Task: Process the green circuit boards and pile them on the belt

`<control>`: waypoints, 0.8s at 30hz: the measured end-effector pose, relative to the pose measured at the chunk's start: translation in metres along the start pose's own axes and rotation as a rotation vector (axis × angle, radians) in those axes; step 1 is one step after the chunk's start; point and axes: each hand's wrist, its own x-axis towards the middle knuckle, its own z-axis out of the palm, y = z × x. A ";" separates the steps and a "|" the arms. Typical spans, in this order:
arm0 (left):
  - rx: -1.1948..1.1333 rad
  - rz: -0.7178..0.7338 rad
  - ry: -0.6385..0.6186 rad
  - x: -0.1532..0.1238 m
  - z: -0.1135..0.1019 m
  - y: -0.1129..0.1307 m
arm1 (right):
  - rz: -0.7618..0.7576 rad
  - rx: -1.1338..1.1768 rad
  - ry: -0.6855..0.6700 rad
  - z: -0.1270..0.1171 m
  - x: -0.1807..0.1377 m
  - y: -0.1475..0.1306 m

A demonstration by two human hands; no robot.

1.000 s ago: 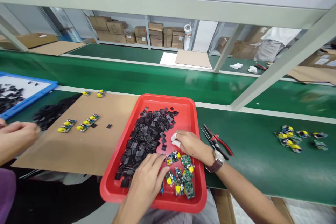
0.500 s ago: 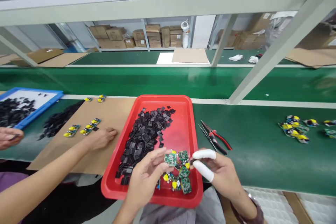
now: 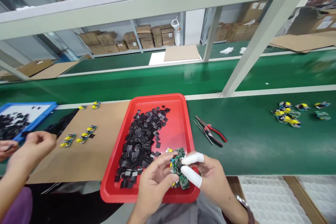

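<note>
My left hand and my right hand meet over the near end of a red tray. Together they pinch a small green circuit board with black and yellow parts. White finger cots cover my right thumb and forefinger, which press on the board. A heap of small black square parts fills the tray's left half. A few more green boards lie in the tray under my hands.
Red-handled pliers lie on the green bench right of the tray. Several boards sit far right. On a cardboard sheet to the left lie more boards. A co-worker's hands work near a blue tray.
My hands have closed together on one board, my right fingers now pressing onto it. The co-worker's arm has drawn back left from the cardboard. The camera has tilted slightly.
</note>
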 end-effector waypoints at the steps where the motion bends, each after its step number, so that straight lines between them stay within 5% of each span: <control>1: 0.003 0.003 -0.007 0.000 0.000 -0.002 | 0.007 -0.016 0.012 0.002 -0.001 0.000; 15: 0.068 0.055 0.005 -0.001 -0.009 -0.007 | -0.273 -0.397 0.030 0.013 -0.006 -0.006; 24: 0.042 0.081 -0.022 -0.001 -0.006 -0.006 | -0.324 -0.371 -0.063 0.010 -0.003 -0.011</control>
